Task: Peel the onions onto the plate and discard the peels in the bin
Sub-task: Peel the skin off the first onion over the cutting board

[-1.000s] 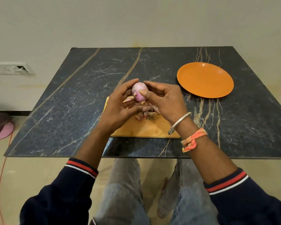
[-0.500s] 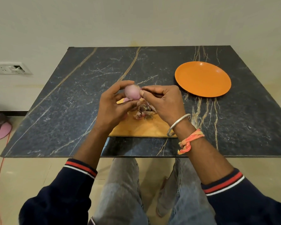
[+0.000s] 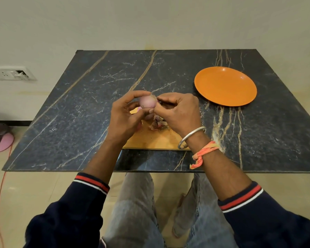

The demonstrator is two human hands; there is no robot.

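Though no bin shows anywhere in view, progress can be read off the tabletop.

Left hand: thumb and fingers curled round a small, round, pale pink onion, holding it raised over the far-left end of the flat, rectangular, yellow wooden cutting board.

Right hand: thumb and forefinger pinched together on the dry wisp at the onion's right end, other fingers curled in.

Under the right hand, a loose heap of papery brown-and-purple peels lies on the board.

Further right, well apart from the hands, a round, shallow, glossy orange plate sits on the dark, gold-veined marble table with nothing on it.

Judgement: early to middle of the task. This onion looks nearly stripped. No onion has reached the plate, and the peels are not yet binned. A pinkish shape just below the held onion may be a second one, but it is too hidden to tell.

Onion surface: smooth, matte, lilac-pink. The dry outer skin looks mostly gone, with only a pale fibrous tuft left at the pinched end.
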